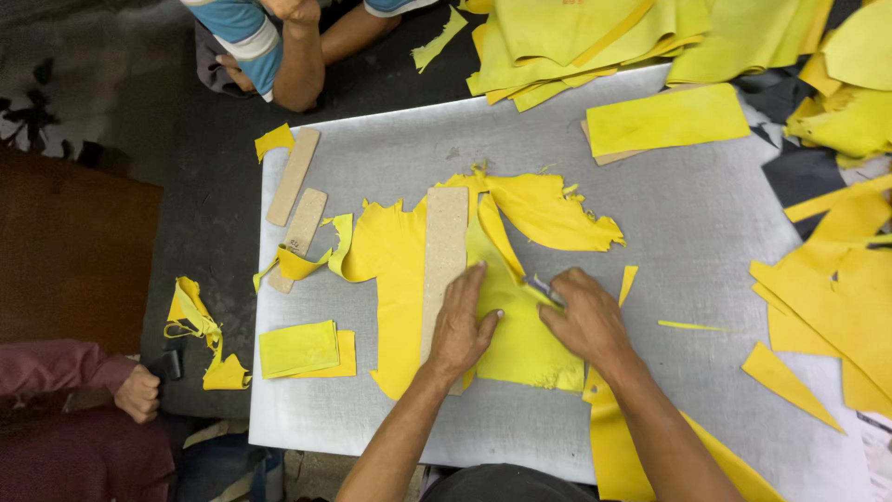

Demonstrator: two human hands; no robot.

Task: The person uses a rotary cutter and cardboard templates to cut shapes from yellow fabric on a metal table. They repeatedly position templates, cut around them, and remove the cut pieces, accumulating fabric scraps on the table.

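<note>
A flat grey metal surface [669, 232] fills most of the view, with a dark floor around it. In the middle lies a big yellow sheet [520, 325] with ragged edges. A long tan board strip [444, 260] lies on top of it, likely as a guide for a straight cut. The left hand [460, 325] presses flat on the strip, fingers spread a little, so it stays put. The right hand [585, 316] has its fingers closed around a small cutting tool [544, 290], its tip on the sheet beside the strip. 2 more tan strips [295, 200] lie to the left, and a folded yellow stack [299, 350] sits near the front edge. Yellow scraps [827, 297] pile up on the right, and more yellow sheets [604, 37] at the top. No labels or signs show. Another person's arm [297, 56] rests at the top, and a fist [139, 392] in a dark red sleeve at the lower left.
</note>
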